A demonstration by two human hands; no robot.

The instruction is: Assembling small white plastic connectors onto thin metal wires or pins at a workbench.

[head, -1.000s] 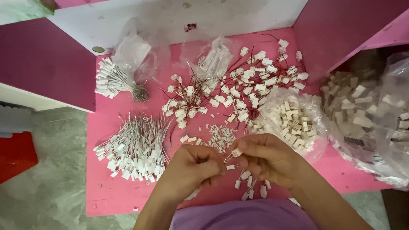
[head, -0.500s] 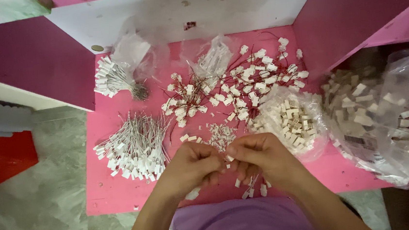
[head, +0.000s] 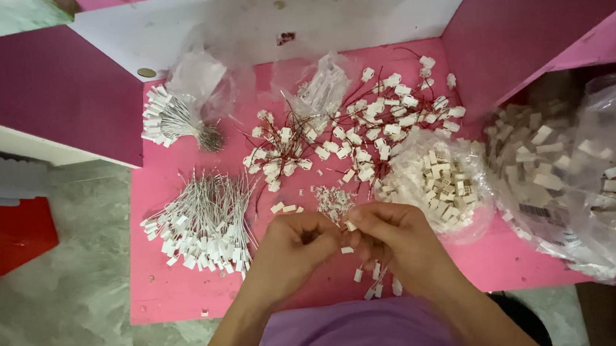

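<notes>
Both my hands meet over the front middle of a pink table [head: 185, 292]. My left hand [head: 292, 251] and my right hand [head: 394, 243] pinch a small white plastic connector [head: 350, 226] between their fingertips. Just below them lie a few loose white connectors [head: 374, 281]. A small heap of tiny white pieces [head: 332, 197] sits right above my hands. Whether a wire is in my fingers I cannot tell.
A fan of white-wired connectors [head: 206, 225] lies at the left, a tied bundle [head: 172, 121] behind it. Red-wired connectors [head: 363, 128] spread across the back. An open clear bag of white housings [head: 444, 180] sits right of my hands, with larger bags [head: 579, 173] beyond the table's right edge.
My hands have drawn closer together and shifted slightly, fingertips now meeting on the small connector. The piles on the table have not moved.
</notes>
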